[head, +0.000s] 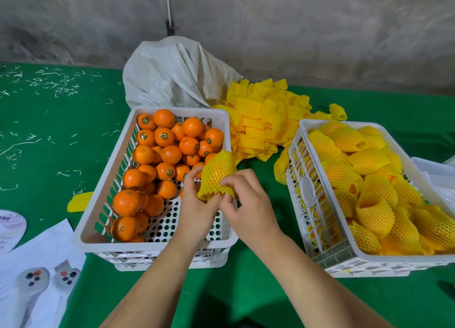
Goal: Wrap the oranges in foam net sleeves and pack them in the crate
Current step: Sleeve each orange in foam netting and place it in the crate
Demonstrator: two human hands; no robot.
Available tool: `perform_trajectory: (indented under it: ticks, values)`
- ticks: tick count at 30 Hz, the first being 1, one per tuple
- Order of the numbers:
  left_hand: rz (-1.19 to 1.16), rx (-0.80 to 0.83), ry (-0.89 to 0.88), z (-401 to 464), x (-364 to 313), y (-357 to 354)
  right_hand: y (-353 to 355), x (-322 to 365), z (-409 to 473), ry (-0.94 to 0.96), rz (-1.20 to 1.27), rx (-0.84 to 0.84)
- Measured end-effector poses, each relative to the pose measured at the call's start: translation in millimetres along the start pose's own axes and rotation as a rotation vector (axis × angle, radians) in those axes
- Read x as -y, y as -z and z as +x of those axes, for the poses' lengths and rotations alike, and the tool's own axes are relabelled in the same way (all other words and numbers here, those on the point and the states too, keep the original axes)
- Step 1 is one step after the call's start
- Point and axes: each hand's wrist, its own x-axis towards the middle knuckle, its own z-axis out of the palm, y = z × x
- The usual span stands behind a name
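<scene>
A yellow foam net sleeve [218, 173] with an orange inside it is held over the right edge of the left white crate [103, 192]. My left hand [197, 204] grips it from the left and below. My right hand [248, 202] pinches the sleeve's lower rim. Several bare oranges [162, 152] fill the far and left part of that crate. The right white crate [320, 236] holds several sleeved oranges [369, 179]. A heap of empty yellow sleeves [263, 120] lies behind and between the two crates.
A white woven sack [172, 78] slumps behind the left crate. One loose sleeve [80, 200] lies left of that crate. Printed papers [37, 266] cover the near left of the green table [258, 298]. White scraps dot the table's far left. A grey wall stands behind.
</scene>
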Motion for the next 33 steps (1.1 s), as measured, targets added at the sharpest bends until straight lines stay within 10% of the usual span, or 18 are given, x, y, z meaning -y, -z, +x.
perform_trajectory:
  ticks: [27, 33]
  values:
    - [0.016, 0.049, -0.054, 6.5, 1.8, -1.4, -7.2, -0.9, -5.2, 0.035, -0.170, -0.028]
    - [-0.027, -0.098, 0.003, 9.0, 5.7, 9.4, 1.7, 13.7, 10.1, -0.641, 0.518, 0.045]
